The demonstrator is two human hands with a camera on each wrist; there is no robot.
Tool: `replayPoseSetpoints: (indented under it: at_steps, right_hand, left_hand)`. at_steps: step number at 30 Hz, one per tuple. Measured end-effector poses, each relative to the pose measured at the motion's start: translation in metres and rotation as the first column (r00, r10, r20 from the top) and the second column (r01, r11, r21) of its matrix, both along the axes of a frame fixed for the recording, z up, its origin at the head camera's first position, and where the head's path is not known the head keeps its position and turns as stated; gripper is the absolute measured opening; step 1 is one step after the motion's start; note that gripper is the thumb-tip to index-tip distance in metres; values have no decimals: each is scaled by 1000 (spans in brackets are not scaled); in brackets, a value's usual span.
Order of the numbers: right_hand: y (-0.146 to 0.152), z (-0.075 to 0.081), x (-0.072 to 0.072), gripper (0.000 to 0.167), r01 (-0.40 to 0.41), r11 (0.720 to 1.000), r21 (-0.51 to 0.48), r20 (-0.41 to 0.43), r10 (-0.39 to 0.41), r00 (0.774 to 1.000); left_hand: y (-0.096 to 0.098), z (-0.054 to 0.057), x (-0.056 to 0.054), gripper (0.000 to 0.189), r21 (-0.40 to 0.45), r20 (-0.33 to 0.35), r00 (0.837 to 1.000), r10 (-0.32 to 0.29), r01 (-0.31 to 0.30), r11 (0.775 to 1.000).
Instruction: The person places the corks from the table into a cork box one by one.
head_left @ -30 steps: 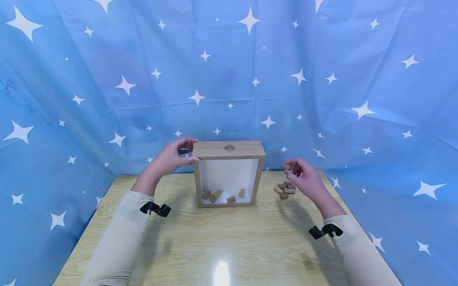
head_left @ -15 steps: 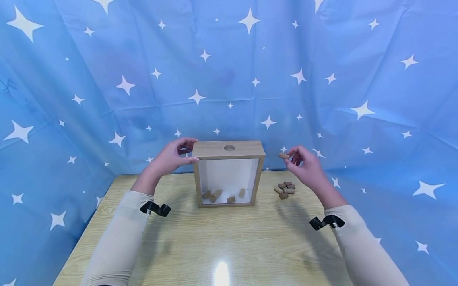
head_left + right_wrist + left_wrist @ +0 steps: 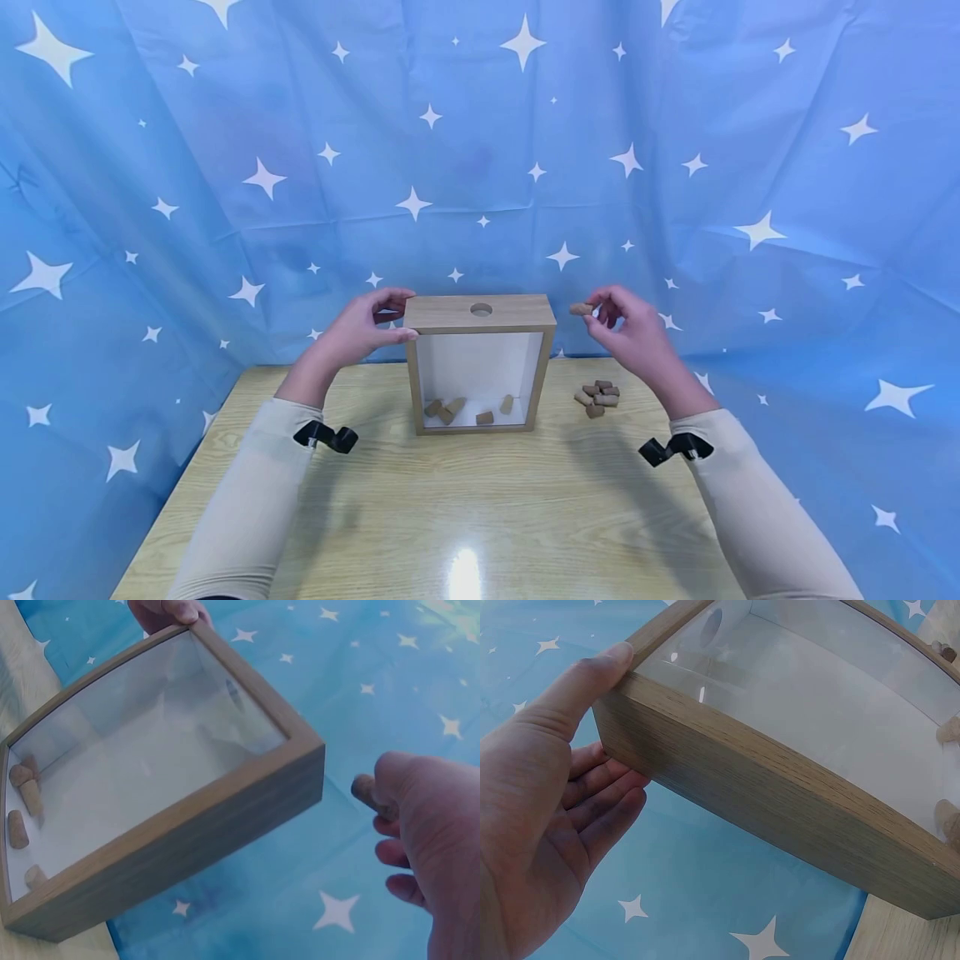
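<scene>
A wooden box frame with a clear front and a round hole in its top stands upright on the table. Several corks lie inside along its bottom. My left hand grips the upper left corner, thumb at the front edge and fingers behind, as the left wrist view also shows. To the right of the box, in the air, my right hand pinches a single cork between thumb and fingers. That cork is level with the box top and apart from it.
A small pile of loose corks lies on the wooden table, right of the box. Close behind the table hangs a blue curtain with white stars.
My right hand has risen and moved left with the cork, away from the pile and closer to the box top. The left hand and the box have stayed put.
</scene>
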State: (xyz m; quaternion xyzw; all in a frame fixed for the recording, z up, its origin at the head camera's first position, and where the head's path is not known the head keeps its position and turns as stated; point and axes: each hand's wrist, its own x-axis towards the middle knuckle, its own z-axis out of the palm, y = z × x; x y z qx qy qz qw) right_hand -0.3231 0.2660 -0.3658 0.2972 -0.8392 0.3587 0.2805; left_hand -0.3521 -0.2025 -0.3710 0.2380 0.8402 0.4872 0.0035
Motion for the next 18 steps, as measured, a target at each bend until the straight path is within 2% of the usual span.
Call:
replayPoseSetpoints:
  at_steps: [10, 18]
  right_hand:
    - [-26, 20, -8, 24, -90, 996, 13, -79, 91, 993]
    - [-46, 29, -12, 23, -115, 992, 46, -79, 119, 990]
  left_hand:
    - [0, 1, 1, 74, 1, -5, 1000, -1, 1, 1000]
    - [0, 0, 1, 74, -10, -11, 1000, 1, -1, 1000]
